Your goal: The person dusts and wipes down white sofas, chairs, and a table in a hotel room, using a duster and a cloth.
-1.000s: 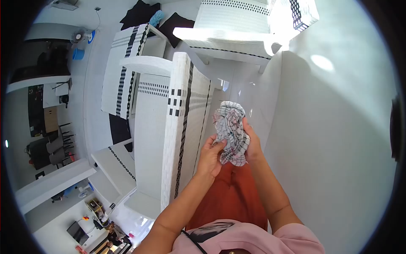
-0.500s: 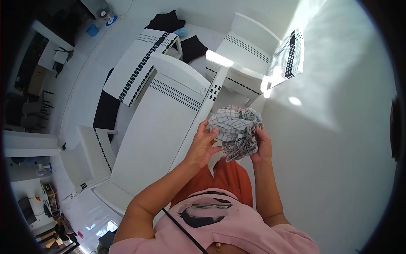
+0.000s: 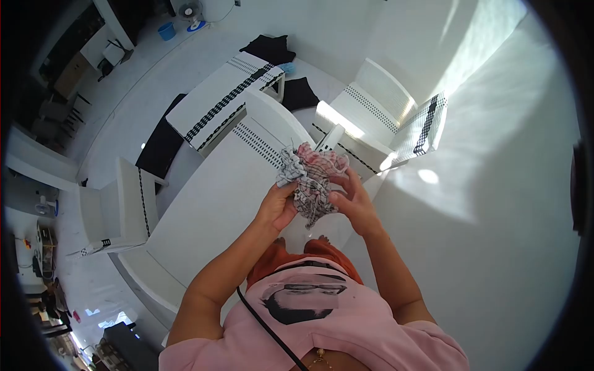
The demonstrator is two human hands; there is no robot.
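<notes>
A crumpled checked cloth [image 3: 315, 185], grey, white and pinkish red, hangs bunched up between my two hands in front of my body. My left hand [image 3: 277, 205] is closed on its left side, near a pale gathered end. At the right side, my right hand [image 3: 354, 201] grips the cloth with thumb and bent fingers. Below the cloth are my orange trousers and bare feet. Just behind it stands a long white bench [image 3: 204, 191] with black woven patterns.
A low white table [image 3: 216, 102] with black bands stands beyond the bench. White armchairs [image 3: 371, 105] stand at the back right and at the left [image 3: 127, 204]. Black cushions [image 3: 299, 93], a blue bucket [image 3: 166, 31] and a fan [image 3: 190, 13] are farther back.
Both hands and the cloth have shifted left. The cloth is bunched more tightly, with more of its reddish part showing. The view of the room has swung slightly.
</notes>
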